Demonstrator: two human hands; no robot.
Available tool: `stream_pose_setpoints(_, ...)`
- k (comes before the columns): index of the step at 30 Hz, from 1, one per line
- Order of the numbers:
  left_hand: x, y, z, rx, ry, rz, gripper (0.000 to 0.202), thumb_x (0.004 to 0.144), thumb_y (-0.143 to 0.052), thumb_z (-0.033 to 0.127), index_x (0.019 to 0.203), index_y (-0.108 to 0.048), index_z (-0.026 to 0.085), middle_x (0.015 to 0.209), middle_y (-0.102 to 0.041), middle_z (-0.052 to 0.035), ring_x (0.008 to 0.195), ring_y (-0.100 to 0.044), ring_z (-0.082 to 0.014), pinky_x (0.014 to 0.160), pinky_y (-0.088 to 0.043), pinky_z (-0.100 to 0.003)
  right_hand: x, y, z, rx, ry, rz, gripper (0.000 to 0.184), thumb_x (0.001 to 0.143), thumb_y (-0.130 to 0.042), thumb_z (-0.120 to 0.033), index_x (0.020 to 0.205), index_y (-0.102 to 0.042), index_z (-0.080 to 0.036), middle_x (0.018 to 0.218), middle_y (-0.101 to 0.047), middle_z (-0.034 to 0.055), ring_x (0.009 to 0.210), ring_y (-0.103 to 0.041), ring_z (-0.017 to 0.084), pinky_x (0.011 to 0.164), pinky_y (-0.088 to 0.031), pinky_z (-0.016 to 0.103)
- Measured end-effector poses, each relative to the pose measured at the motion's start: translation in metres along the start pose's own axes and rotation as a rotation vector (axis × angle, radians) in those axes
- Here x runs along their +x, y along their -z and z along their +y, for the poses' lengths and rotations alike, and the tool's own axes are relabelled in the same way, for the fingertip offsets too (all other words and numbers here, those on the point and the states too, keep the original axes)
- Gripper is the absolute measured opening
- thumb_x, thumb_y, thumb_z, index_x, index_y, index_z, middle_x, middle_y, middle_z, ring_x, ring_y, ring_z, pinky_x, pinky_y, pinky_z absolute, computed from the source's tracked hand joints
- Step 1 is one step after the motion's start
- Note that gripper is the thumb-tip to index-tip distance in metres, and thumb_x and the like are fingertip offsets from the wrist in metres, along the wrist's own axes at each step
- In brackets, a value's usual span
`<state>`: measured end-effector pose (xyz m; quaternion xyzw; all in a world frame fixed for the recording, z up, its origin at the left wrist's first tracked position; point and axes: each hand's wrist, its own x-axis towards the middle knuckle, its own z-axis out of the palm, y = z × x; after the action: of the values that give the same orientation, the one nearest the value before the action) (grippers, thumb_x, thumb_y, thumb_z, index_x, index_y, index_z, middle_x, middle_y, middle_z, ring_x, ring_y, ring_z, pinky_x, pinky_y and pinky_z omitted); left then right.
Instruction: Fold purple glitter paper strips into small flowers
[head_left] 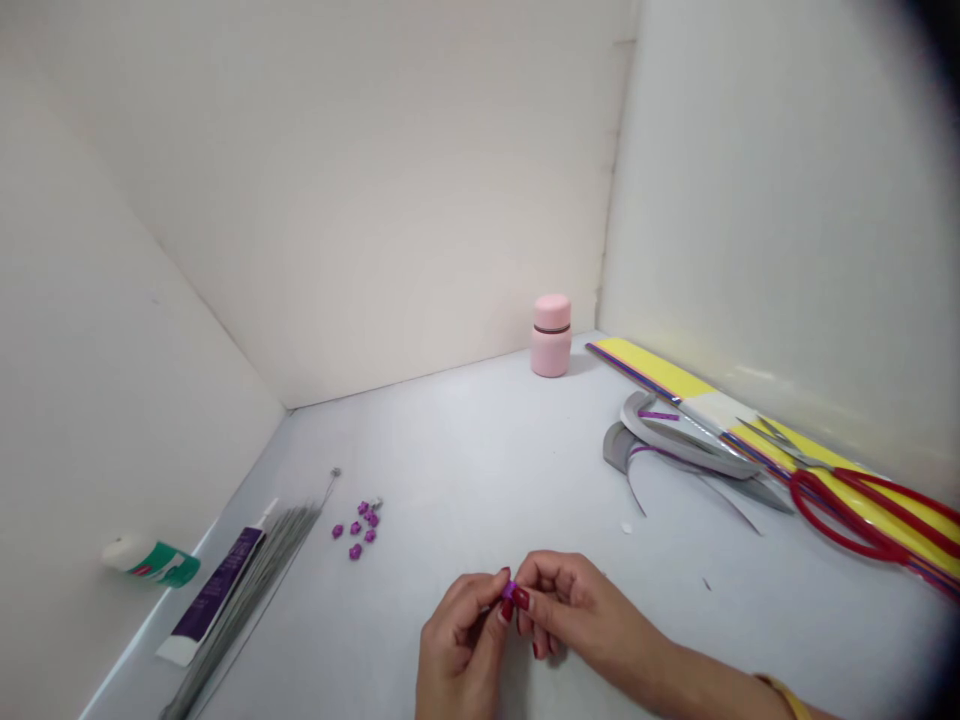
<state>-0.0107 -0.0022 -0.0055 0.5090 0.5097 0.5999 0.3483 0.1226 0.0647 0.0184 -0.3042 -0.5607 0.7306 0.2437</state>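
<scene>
Near the front of the white table, my left hand (465,640) and my right hand (566,605) meet with fingertips pinched together. Between them is a small purple paper star (509,590), mostly covered by the fingers and thumbs of both hands. To the left of the hands lies a loose group of several finished-looking purple paper stars (355,551), with a small silvery piece (376,503) at its upper edge.
A bundle of thin grey wires (247,600), a purple glue tube (221,590) and a white-green bottle (154,562) lie left. A pink jar (551,340) stands at the back. Right are grey paper strips (675,440), red-handled scissors (847,500) and yellow paper packs (652,365).
</scene>
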Motion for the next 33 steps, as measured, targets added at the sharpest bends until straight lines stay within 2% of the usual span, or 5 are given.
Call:
stream_pose_setpoints(7,0.001,0.001,0.007,0.052,-0.073,-0.033,0.024,0.082,-0.055,0.016,0.097,-0.069,0.027,0.076,-0.064,-0.0023,0.07,-0.06,-0.0148,0.062,-0.045,-0.024,-0.003,0.004,0.003,-0.361,0.124,-0.01,0.019,0.082,-0.052,-0.027,0.065,-0.052,-0.017,0.052,-0.049,-0.0035,0.051,-0.045,0.011,0.05,-0.034,0.022)
stream_pose_setpoints(13,-0.001,0.0,0.008,-0.076,0.154,0.009,0.021,0.083,-0.055,0.025,0.101,-0.067,0.024,0.08,-0.065,-0.0029,0.073,-0.061,-0.0145,0.066,-0.048,-0.024,-0.002,0.002,0.0,-0.068,-0.013,-0.033,0.034,0.08,-0.054,-0.047,0.066,-0.051,-0.016,0.057,-0.052,-0.0022,0.047,-0.048,0.009,0.049,-0.037,0.021)
stream_pose_setpoints(21,0.002,-0.001,0.006,-0.163,0.14,-0.006,0.016,0.079,-0.062,0.023,0.092,-0.071,0.022,0.077,-0.062,-0.0037,0.071,-0.061,-0.0157,0.062,-0.049,-0.025,-0.001,0.0,0.004,0.061,-0.063,-0.068,0.043,0.08,-0.049,-0.057,0.07,-0.049,-0.015,0.059,-0.054,-0.0008,0.045,-0.049,0.008,0.046,-0.037,0.02)
stream_pose_setpoints(29,-0.001,-0.004,0.005,-0.187,0.28,0.05,0.015,0.072,-0.069,0.029,0.08,-0.073,0.018,0.074,-0.067,-0.0055,0.071,-0.062,-0.0176,0.066,-0.049,-0.026,-0.006,0.003,0.002,-0.561,0.229,-0.019,0.042,0.091,-0.034,-0.043,0.061,-0.047,-0.018,0.057,-0.048,-0.0001,0.055,-0.046,0.012,0.055,-0.036,0.024)
stream_pose_setpoints(33,-0.005,-0.01,0.003,-0.274,0.303,0.16,0.029,0.071,-0.069,0.034,0.096,-0.069,0.02,0.074,-0.064,-0.003,0.064,-0.062,-0.0146,0.06,-0.051,-0.025,-0.006,-0.002,0.006,-0.22,0.078,0.001,0.041,0.088,-0.038,-0.05,0.067,-0.048,-0.017,0.056,-0.048,-0.0019,0.048,-0.046,0.01,0.049,-0.036,0.022)
